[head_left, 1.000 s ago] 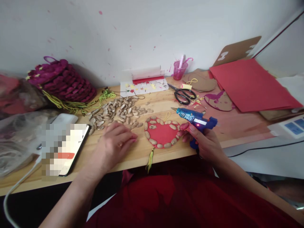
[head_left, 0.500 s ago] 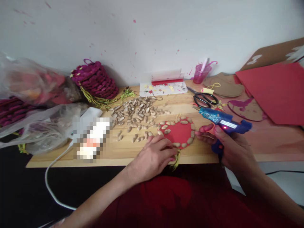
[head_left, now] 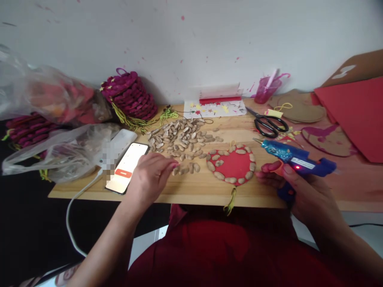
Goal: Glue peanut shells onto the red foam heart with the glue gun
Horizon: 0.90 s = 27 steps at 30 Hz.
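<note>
Gripping glue gun (head_left: 302, 160), right hand (head_left: 309, 191) sat nearer, just right of red heart (head_left: 235, 166); left hand (head_left: 151, 175), grasp unclear, was by peanuts (head_left: 196, 167).

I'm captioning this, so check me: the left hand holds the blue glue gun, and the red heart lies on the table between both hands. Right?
One slip: in the head view, the right hand, not the left hand, holds the blue glue gun. The red heart does lie on the table between both hands.
</note>
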Available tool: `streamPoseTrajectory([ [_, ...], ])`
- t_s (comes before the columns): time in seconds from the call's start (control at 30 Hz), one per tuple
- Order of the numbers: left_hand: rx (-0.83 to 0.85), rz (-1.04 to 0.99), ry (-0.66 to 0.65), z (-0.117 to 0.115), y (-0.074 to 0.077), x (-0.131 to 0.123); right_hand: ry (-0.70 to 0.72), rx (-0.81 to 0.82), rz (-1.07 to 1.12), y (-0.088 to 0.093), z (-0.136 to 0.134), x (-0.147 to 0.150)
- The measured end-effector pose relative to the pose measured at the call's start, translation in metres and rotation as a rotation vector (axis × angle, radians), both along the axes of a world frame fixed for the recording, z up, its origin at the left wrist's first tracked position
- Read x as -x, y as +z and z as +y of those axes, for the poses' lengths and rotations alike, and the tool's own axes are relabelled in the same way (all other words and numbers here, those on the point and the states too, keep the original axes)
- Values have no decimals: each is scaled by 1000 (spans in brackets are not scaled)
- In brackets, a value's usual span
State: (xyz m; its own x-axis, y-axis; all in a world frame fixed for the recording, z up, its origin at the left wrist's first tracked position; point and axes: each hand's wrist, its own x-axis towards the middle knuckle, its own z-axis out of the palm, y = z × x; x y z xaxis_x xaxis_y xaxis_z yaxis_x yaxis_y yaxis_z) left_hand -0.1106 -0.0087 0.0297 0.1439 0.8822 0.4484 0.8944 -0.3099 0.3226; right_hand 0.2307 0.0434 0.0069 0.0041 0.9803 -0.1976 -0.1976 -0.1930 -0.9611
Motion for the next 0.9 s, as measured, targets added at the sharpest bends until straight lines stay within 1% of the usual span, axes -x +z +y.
streamPoseTrajectory([
  [0.07, 9, 26, 58, -2, 2, 13, -17, 21, 5, -1, 2, 1],
  [0.13, 37, 14, 83, -5, 0, 18, -46, 32, 14, -1, 5, 2],
  [0.3, 99, -48, 151, -10, -9, 14, -106, 51, 20, 6, 14, 7],
  [0.37, 94, -50, 135, -9, -12, 12, -114, 68, 31, 8, 16, 9],
  [0.43, 82, -51, 91, -8, -15, 11, -128, 69, 43, 9, 17, 12],
  [0.6, 135, -9, -30, -3, -19, 13, -125, 85, 22, 9, 16, 13],
  [0.7, 146, -22, -42, -3, -18, 13, -96, 107, 1, 9, 13, 11],
  [0.9, 124, -28, -19, -4, -18, 16, -54, 110, -58, 6, 10, 5],
])
